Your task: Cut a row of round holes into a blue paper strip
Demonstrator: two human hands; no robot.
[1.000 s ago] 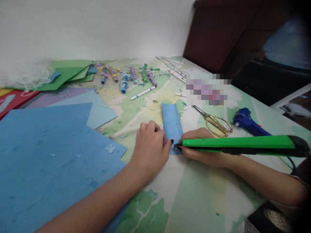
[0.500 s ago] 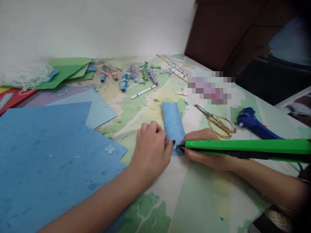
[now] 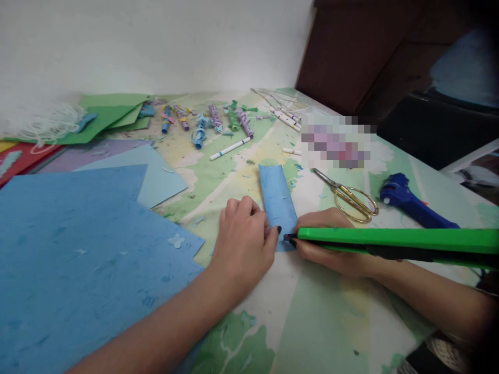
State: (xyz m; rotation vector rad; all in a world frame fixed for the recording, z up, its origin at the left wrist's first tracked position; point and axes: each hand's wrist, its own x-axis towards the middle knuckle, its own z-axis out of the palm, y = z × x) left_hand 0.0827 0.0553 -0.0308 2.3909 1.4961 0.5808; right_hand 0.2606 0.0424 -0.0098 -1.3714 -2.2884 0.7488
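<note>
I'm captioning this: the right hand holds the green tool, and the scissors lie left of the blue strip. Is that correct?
The side is wrong: the scissors lie right of the blue strip, as the head view shows. The right hand does hold the green tool.

The single view looks from the person's head, forward and steeply down over the patterned tablecloth (image 3: 319,317), close enough that the left hand (image 3: 247,236) and right hand (image 3: 341,261) lie near mid-frame. It takes in the far table edge, the white wall (image 3: 187,47) behind and a dark brown panel (image 3: 351,52) at upper right.
</note>
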